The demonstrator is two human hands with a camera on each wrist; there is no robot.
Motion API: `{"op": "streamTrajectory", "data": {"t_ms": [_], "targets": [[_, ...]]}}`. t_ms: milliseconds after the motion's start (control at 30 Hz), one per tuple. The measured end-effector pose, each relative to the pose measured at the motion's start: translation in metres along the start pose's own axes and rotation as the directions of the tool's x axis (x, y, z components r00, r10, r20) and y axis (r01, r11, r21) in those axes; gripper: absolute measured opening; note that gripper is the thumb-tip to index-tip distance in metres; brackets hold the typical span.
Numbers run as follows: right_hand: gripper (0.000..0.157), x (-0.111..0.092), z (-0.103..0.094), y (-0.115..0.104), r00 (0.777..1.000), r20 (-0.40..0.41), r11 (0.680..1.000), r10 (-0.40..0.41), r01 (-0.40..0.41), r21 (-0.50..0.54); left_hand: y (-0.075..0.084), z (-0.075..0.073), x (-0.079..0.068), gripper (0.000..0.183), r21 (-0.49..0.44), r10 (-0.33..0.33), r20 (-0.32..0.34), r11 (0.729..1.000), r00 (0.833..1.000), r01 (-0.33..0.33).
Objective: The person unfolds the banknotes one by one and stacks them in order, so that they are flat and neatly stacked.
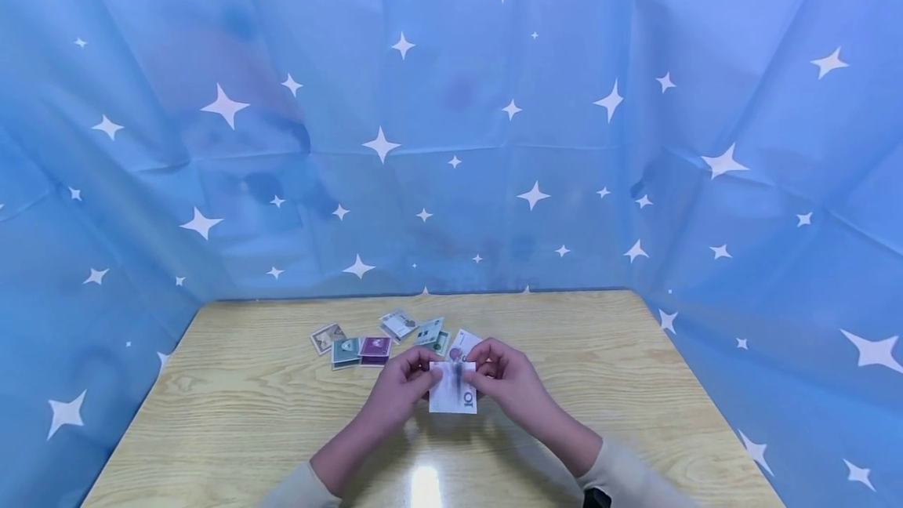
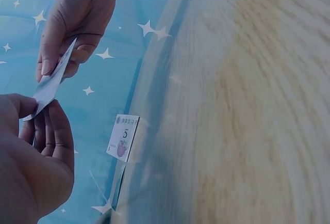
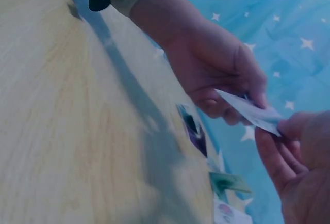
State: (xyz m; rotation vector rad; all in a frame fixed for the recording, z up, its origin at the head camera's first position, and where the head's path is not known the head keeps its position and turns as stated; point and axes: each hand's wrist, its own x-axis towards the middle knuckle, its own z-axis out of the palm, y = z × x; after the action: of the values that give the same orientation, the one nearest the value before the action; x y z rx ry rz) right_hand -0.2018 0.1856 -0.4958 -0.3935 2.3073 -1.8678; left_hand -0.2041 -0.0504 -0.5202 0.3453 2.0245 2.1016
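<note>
A small white banknote (image 1: 453, 398) printed with a 10 is stretched between my two hands over the table. My left hand (image 1: 404, 386) pinches its left edge between thumb and fingers, and my right hand (image 1: 509, 376) pinches the right edge the same way. In the left wrist view the note (image 2: 49, 87) appears nearly edge-on, tilted, well above the tabletop. From the right wrist the note (image 3: 255, 114) also looks thin and slanted. Just beyond the hands lies a banknote (image 2: 122, 139) marked 5, partly covered by my right hand in the head view.
Several more notes lie toward the back of the wooden table (image 1: 247, 414): a purple folded one (image 1: 375, 347), a teal folded one (image 1: 346, 351), a brown one (image 1: 326, 337), a grey one (image 1: 399, 323) and a green folded one (image 1: 429, 331). A blue star-patterned curtain (image 1: 451, 116) surrounds the table.
</note>
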Motion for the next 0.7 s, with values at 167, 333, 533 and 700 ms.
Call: {"op": "streamTrajectory", "data": {"t_ms": [167,333,533,700], "targets": [[0.02,-0.001,0.005,0.002,0.999,-0.049,0.996,0.009,-0.005,0.086,0.0,0.003,-0.001,0.023,-0.033,-0.007,-0.022,0.999,1.0,0.006],[0.02,0.0,0.006,0.001,0.993,-0.114,0.993,0.006,0.008,0.115,0.001,0.008,-0.006,0.04,-0.101,-0.028,0.038,0.994,0.999,0.032],[0.019,0.002,0.004,0.002,0.992,-0.124,0.993,-0.029,0.043,0.112,-0.002,0.017,-0.012,0.05,-0.17,-0.068,0.072,0.982,0.995,0.08],[0.019,0.003,0.004,0.002,0.992,-0.12,0.991,-0.031,0.046,0.129,-0.009,0.02,-0.012,0.042,-0.177,-0.089,0.014,0.98,0.996,0.09]]}}
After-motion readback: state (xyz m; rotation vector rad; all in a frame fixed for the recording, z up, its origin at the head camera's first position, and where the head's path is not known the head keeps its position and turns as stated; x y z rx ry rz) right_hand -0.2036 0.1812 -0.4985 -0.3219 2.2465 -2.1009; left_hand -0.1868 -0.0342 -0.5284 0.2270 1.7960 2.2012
